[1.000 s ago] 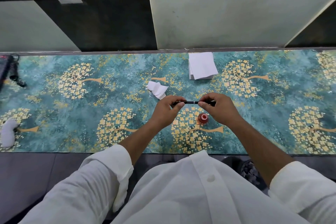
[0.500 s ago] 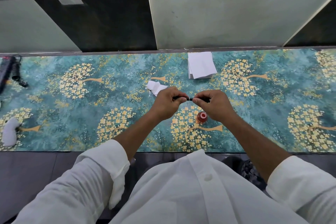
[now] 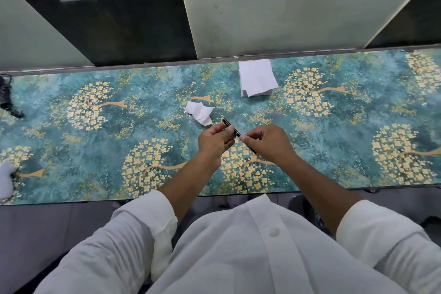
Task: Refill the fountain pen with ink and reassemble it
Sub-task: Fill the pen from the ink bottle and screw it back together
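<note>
Fountain pen [image 3: 235, 130] held diagonally, far-left to near-right, both hands pinching

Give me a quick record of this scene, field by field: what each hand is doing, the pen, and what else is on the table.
left hand: pinching the pen
right hand: gripping the pen's near part
pen: black, held diagonally above the table, far end free
crumpled tissue: just beyond the hands
folded tissues: stacked at the far edge
table: teal, gold tree pattern
ink bottle: not visible
</note>
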